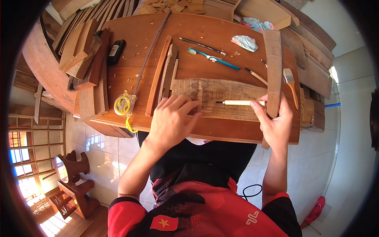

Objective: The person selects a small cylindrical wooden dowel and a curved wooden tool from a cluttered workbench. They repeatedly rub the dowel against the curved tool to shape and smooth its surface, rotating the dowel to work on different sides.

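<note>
A flat, rough board [225, 93] with a worked patch near its left end lies along the front of the wooden table. My left hand [169, 120] rests at that end, fingers loosely bent and thumb apart, with nothing seen in it. In my right hand [278, 122] is a thick, slightly curved wooden bar [273, 59], upright in the view. The same hand pinches a carving chisel [239, 102] with a pale wooden handle, its short dark tip pointing left over the board. Part of the bar's lower length is hidden by my fingers.
Left of the board lie wooden strips [160, 75], a long metal ruler [152, 51] and a yellow tape measure [124, 104]. Beyond it are a pencil [201, 45], a toothbrush [215, 59] and another chisel [256, 76]. A paintbrush [290, 81] lies right. Stacked timber [85, 55] borders the table.
</note>
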Demonstrator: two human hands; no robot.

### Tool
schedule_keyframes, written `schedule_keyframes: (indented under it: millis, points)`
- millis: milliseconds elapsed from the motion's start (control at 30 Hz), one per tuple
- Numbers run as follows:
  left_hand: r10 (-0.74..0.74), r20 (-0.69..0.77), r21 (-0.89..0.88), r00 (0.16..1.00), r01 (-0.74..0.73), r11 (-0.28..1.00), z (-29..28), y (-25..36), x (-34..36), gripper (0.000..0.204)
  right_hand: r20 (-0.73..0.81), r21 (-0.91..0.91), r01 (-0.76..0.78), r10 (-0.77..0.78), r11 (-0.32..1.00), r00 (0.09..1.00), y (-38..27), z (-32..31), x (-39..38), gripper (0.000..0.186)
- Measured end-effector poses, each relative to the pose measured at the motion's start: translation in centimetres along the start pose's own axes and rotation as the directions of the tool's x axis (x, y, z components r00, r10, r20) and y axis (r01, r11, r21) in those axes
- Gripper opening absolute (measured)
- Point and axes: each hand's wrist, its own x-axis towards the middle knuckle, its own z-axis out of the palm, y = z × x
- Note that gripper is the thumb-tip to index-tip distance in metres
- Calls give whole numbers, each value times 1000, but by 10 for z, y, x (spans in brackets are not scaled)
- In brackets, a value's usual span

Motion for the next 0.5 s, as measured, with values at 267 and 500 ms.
schedule_keyframes:
  millis: [267,500]
  points:
    - [-54,-94,64,994,60,996,27,11,1,13,25,18,82,-82,996,996,-5,0,7,25]
    - [32,-17,122,999,-30,992,29,7,13,8,52,80,61,-66,995,997,-5,3,5,26]
